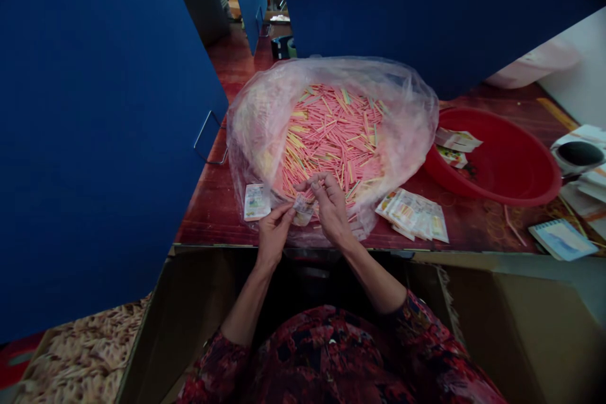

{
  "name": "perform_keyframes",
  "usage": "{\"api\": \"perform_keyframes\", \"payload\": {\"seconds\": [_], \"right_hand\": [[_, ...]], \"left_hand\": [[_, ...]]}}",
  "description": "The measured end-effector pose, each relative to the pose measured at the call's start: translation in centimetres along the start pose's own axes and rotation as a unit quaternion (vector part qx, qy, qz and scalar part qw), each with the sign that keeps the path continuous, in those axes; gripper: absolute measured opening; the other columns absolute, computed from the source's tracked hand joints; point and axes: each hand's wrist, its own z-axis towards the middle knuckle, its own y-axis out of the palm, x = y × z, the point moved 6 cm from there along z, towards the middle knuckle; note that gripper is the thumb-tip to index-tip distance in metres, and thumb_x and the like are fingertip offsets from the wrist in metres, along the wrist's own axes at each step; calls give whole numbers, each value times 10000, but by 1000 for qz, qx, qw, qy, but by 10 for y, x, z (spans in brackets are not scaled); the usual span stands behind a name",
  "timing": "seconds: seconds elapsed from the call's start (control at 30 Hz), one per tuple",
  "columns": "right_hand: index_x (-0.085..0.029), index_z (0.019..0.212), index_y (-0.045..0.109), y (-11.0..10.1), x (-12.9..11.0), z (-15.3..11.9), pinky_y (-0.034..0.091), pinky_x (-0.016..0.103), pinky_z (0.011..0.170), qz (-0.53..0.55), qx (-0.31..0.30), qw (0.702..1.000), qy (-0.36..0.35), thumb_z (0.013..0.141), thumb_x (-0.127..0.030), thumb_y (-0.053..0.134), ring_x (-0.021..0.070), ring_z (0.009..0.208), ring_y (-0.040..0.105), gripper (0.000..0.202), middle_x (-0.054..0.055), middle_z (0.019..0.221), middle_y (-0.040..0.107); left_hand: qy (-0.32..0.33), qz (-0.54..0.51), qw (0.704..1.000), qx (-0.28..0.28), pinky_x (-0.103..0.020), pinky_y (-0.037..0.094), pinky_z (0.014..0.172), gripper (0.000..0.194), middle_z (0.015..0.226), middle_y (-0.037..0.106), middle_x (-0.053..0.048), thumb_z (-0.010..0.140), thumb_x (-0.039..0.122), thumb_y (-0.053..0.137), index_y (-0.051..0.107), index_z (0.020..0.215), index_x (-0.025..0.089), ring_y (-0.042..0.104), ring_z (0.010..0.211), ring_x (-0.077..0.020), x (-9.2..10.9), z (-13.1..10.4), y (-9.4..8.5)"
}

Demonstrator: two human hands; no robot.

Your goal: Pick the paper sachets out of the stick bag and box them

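Note:
A large clear plastic bag (407, 107) lies open on the dark red table, full of thin pink and yellow sticks (331, 132). At its front edge my left hand (275, 230) pinches the side of a small clear packet (303, 207). My right hand (331, 205) is at the packet's other side, fingers curled and close together; what its fingertips hold is too small to make out. One printed packet (257, 202) lies left of my hands. Several more printed packets (414, 214) are spread in an overlapping pile to the right.
On the right stand a red basin (511, 158) with some packets inside, a cup (580, 154) and a small spiral notebook (562, 240). Blue panels (95, 107) rise at the left and back, one with a wire handle (211, 139). Cardboard boxes (534, 315) sit below the table edge.

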Motion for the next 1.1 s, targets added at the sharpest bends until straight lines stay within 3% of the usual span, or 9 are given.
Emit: {"api": "perform_keyframes", "payload": {"seconds": [0.2,0.3,0.47,0.7,0.9,1.1], "right_hand": [[-236,935,550,4,-12,0,502,324,876,-34,-47,998,-19,984,-384,514,172,887,677,160,19,869,727],[-238,944,560,2,-13,1,499,338,911,-31,-58,998,-20,991,-381,514,179,925,682,157,22,880,728],[-247,966,565,-6,-6,2,513,361,944,9,-20,1000,-13,986,-414,532,188,969,688,171,17,898,721],[-245,925,552,2,-6,-1,545,307,809,31,-24,999,3,981,-406,547,162,837,697,170,2,857,693],[-234,912,539,-4,-13,-3,543,330,850,-4,18,999,-27,996,-384,518,172,846,712,173,0,828,680],[-225,906,570,2,-14,-1,539,318,794,-56,-1,998,-2,988,-424,505,175,815,694,225,26,854,711]], "left_hand": [[-45,-38,995,-77,-311,537,874,353,993,795,-63,750,395,799,795,1014,160,696,889,-186,-2,-3,13],[-54,-72,994,-68,-268,530,809,314,927,790,-42,730,371,819,784,959,159,681,810,-153,-2,-3,13],[-66,-82,992,-69,-284,536,787,341,889,777,-39,709,388,830,772,945,150,675,766,-157,-2,-4,15],[-47,-24,998,-29,-277,523,736,355,829,771,-38,746,463,779,809,908,149,652,754,-170,2,-6,11],[-44,-21,999,-23,-295,529,761,412,834,770,-45,777,511,743,813,958,147,658,789,-189,3,-7,9],[-38,-18,999,-35,-283,498,738,480,809,735,-37,774,596,719,804,895,139,604,756,-174,0,-10,11]]}}
